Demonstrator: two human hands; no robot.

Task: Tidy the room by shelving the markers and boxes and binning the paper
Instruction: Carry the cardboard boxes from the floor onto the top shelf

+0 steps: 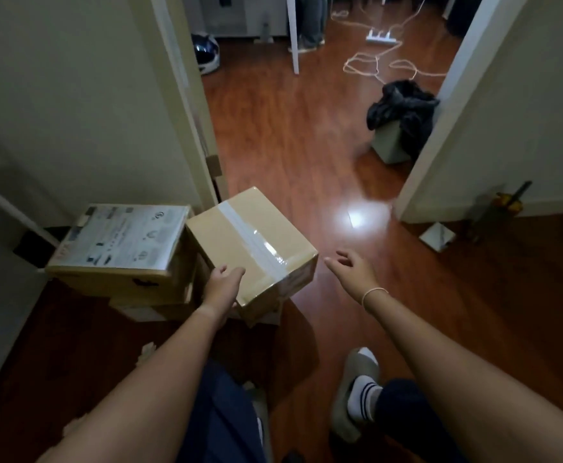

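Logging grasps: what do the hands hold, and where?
Left hand grips the taped box at its near left edge; right hand, open, holds nothing.

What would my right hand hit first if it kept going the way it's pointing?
Probably the taped box, at its right corner; the right hand points toward it, though depth is unclear.

The brown box [220, 235] is made of smooth, matt cardboard, and a strip of clear, glossy tape [256, 243] is run across its top, where highlights are caught. The printed box [106, 279] beside it is cardboard too, and its top is faced with a paper label [123, 237] of slight sheen. The floor [290, 135] is laid in reddish wood-grain boards, polished and strongly reflective. The walls [73, 95] are painted matt. A crumpled black covering [403, 105], cloth or plastic film, is draped over the matt grey bin [390, 142]. A glossy hard shell is shown by the helmet [208, 53].
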